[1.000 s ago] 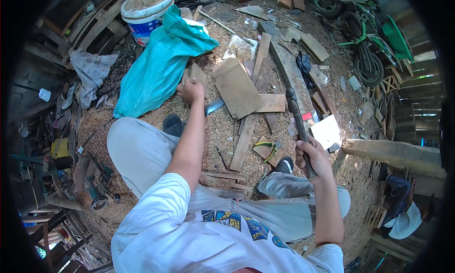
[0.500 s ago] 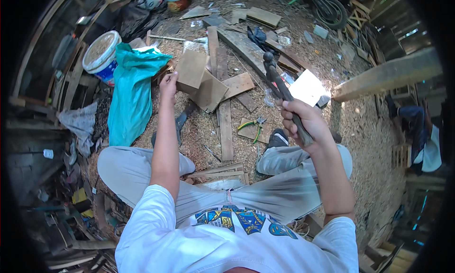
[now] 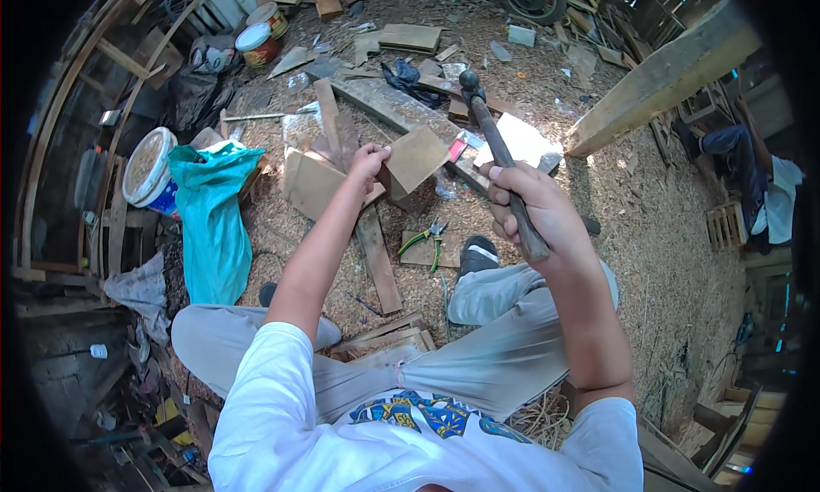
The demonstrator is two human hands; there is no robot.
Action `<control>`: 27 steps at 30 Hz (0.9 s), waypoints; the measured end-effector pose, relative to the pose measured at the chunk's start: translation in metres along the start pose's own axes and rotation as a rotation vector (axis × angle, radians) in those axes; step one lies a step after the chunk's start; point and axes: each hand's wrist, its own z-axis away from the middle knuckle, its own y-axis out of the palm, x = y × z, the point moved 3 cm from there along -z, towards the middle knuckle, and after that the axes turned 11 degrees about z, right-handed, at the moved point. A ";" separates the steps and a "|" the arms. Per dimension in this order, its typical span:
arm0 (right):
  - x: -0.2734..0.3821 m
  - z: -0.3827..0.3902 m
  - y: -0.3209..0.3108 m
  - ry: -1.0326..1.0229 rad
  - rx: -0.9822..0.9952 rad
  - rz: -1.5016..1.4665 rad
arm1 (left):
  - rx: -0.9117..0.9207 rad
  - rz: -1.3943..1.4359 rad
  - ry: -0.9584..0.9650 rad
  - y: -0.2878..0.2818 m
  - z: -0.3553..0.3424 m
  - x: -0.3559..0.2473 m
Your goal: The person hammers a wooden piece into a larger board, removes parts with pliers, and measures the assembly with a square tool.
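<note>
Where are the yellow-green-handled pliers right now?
Near the middle of the head view, the pliers lie across a small flat board, just left of the person's right shoe.

A tan, four-sided piece of wood (image 3: 418,161) is held tilted in the left hand (image 3: 369,165). A dark, round-headed hammer (image 3: 494,139) slants in the right hand (image 3: 540,203), head forward, apart from the wood.

Brown wood chips (image 3: 278,240) are covering the floor (image 3: 675,270) through the middle and right. At upper right, a thick wooden beam (image 3: 666,75) is slanting near a slatted wall (image 3: 675,3) with daylight coming through its gaps; a dark wall (image 3: 61,342) is standing at lower left.
</note>
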 end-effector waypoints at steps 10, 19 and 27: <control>0.009 0.000 -0.017 0.066 -0.043 -0.092 | 0.028 0.122 0.043 -0.013 -0.076 0.000; -0.015 -0.016 -0.027 0.235 0.014 -0.228 | -0.690 -0.652 0.359 -0.070 -0.004 0.050; -0.014 -0.008 0.010 0.294 0.208 -0.342 | -0.628 0.386 -0.355 -0.245 -0.015 0.164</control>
